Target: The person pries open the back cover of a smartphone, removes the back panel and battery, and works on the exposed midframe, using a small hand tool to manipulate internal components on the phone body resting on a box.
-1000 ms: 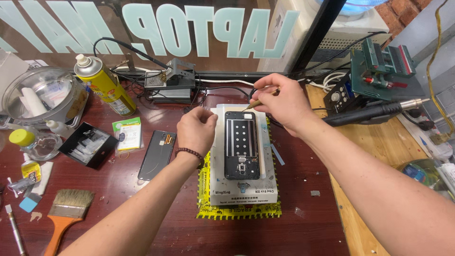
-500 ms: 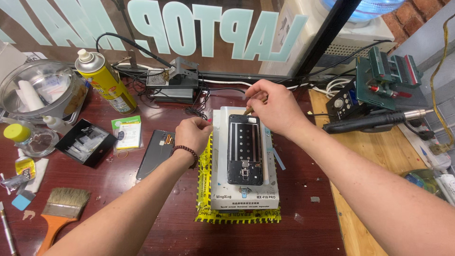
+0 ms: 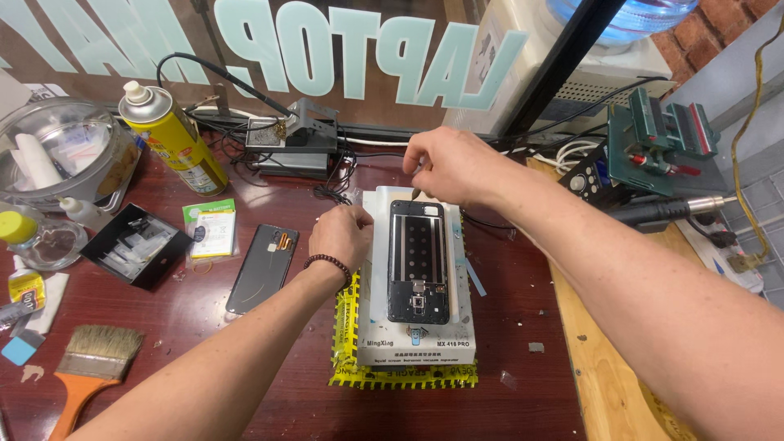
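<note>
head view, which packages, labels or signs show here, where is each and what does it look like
Window sign: pale green block letters, mirrored, across the glass at the back.
Yellow spray can: upright at back left, white cap, printed label.
Small green-and-white packet: flat on the table, left of the dark phone back cover.
White heating pad: under the black phone frame, printed strip along its near edge, beside the left hand.

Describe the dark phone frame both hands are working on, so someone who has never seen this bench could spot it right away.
On the dark red table, find the white slab on a yellow mat. The phone frame lies flat on that slab, between the left hand and right hand. Unlike the plain back cover lying left, it is open, with rows of holes.
</note>
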